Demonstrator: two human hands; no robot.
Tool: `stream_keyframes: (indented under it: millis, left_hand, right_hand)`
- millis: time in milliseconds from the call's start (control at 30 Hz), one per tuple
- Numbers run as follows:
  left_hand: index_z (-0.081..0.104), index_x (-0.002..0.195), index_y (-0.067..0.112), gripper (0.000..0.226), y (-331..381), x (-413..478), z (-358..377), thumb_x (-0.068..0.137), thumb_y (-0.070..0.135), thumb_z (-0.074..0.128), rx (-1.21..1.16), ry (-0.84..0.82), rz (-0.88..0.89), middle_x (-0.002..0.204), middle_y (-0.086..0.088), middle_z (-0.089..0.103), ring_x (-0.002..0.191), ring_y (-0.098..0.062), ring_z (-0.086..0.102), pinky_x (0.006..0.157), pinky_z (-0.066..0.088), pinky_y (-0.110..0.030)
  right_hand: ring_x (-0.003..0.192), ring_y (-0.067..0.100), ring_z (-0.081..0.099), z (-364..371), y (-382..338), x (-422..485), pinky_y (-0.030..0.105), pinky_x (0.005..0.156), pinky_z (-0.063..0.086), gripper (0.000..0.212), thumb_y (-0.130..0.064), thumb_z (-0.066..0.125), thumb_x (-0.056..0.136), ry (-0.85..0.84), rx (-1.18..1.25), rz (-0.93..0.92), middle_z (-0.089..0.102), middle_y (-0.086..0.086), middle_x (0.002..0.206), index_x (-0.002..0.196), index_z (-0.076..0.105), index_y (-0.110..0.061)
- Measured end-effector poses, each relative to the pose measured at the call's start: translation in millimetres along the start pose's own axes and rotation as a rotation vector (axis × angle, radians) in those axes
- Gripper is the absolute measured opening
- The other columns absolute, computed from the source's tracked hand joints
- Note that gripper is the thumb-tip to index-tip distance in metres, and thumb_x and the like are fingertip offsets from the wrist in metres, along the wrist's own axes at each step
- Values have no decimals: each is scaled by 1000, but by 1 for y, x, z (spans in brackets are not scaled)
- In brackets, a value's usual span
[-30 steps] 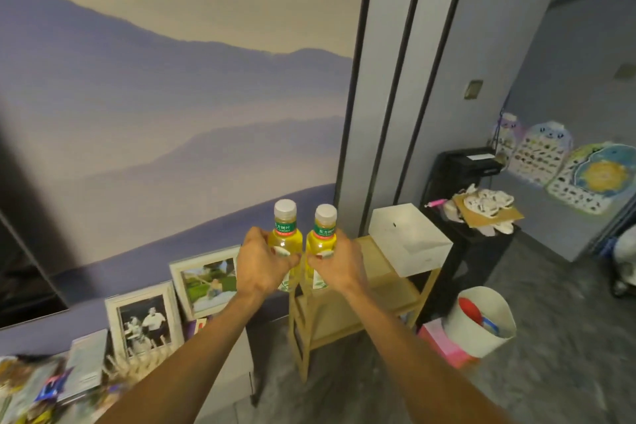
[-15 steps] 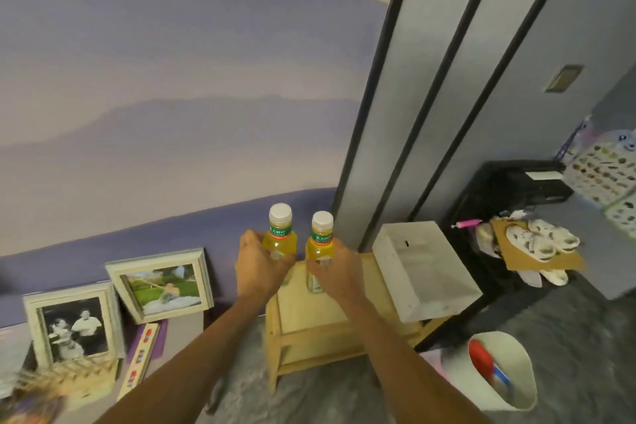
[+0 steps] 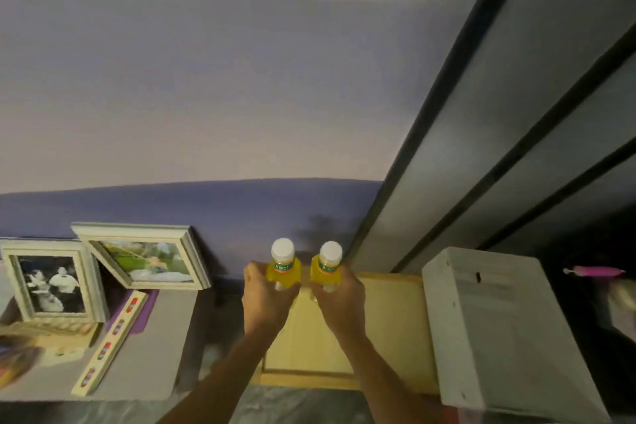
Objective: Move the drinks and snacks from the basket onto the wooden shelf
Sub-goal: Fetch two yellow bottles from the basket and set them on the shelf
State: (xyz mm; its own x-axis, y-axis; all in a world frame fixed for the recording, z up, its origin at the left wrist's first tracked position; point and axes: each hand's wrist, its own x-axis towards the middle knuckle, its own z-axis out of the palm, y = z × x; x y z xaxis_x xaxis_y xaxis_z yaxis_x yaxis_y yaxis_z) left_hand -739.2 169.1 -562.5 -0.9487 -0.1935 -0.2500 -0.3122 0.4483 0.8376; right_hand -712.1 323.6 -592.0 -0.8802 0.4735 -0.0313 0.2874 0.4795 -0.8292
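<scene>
Head view: the left hand (image 3: 266,299) curls round the left bottle (image 3: 283,265) and the right hand (image 3: 339,299) round the right bottle (image 3: 326,268). Both stand upright, side by side, over the shelf (image 3: 389,320), left of a white box (image 3: 499,330). The hands hide whether the bases touch the wood. This looks like the placing step; next, seat both level and let go.
</scene>
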Motion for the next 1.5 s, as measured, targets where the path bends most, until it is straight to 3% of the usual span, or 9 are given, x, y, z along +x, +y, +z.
stream_keyframes:
  millis: [100, 300, 467, 667, 867, 967, 1133, 1333, 1500]
  left_hand:
    - [44, 102, 30, 60, -13, 11, 23, 71, 36, 95, -20, 60, -49, 106, 6, 53, 91, -17, 61, 78, 54, -42]
    - [41, 104, 32, 71, -28, 17, 45, 66, 39, 99, 7, 138, -76, 105, 7, 52, 94, -19, 61, 76, 53, -41]
    - [39, 108, 29, 74, -33, 14, 49, 66, 41, 99, 60, 120, -12, 111, 4, 49, 96, -19, 60, 77, 55, -42]
    - [37, 118, 26, 86, -33, 22, 36, 62, 38, 102, 202, 1, 100, 118, 2, 46, 98, -18, 57, 78, 53, -37]
    - [39, 141, 27, 95, -32, 10, -3, 69, 62, 89, 336, -97, 175, 136, 2, 51, 113, -20, 65, 88, 63, -44]
    - [36, 151, 28, 100, -10, 4, -41, 73, 74, 78, 380, -164, 225, 150, 0, 49, 132, -24, 57, 102, 57, -45]
    - [25, 162, 29, 113, 52, -2, -127, 74, 88, 63, 529, -228, 405, 168, 1, 29, 151, -25, 34, 120, 39, -47]
    - [17, 167, 23, 116, 144, -29, -226, 78, 91, 50, 636, -174, 613, 174, -3, 19, 160, -25, 17, 129, 21, -50]
    - [18, 167, 19, 118, 190, -75, -296, 77, 90, 46, 643, -49, 712, 173, -5, 23, 160, -26, 17, 129, 20, -50]
  right_hand:
    - [96, 10, 72, 20, 24, 3, 35, 81, 59, 47, -57, 79, 85, -14, 32, 3, 77, -13, 107, 122, 69, -29]
    - [127, 10, 66, 36, 32, -8, 24, 105, 54, 68, -53, 79, 94, 21, -12, -17, 67, -10, 142, 151, 53, -27]
    - [134, 18, 63, 33, 29, -11, 29, 107, 51, 77, -48, 77, 97, -27, -108, -14, 59, -7, 155, 160, 40, -25]
    - [142, 23, 56, 26, 32, -6, 39, 115, 46, 93, -26, 86, 91, -170, -208, 39, 51, -5, 162, 164, 29, -26]
    - [147, 22, 51, 1, 11, -13, 40, 112, 51, 101, -42, 87, 86, -230, -269, 68, 45, -7, 165, 164, 23, -32]
    - [146, 22, 50, -30, -21, -17, 41, 108, 54, 99, -58, 82, 85, -246, -307, 49, 46, -6, 162, 162, 25, -32]
    - [159, 26, 30, -101, -105, -24, 44, 121, 41, 110, -75, 66, 88, -250, -421, -35, 25, 4, 175, 169, 16, -18]
    - [160, 27, 26, -181, -226, -50, 43, 127, 32, 119, -78, 68, 85, -177, -491, -143, 20, 8, 176, 170, 15, -14]
    - [162, 24, 22, -224, -305, -88, 42, 126, 31, 122, -84, 63, 83, -152, -544, -280, 15, 4, 178, 170, 13, -14]
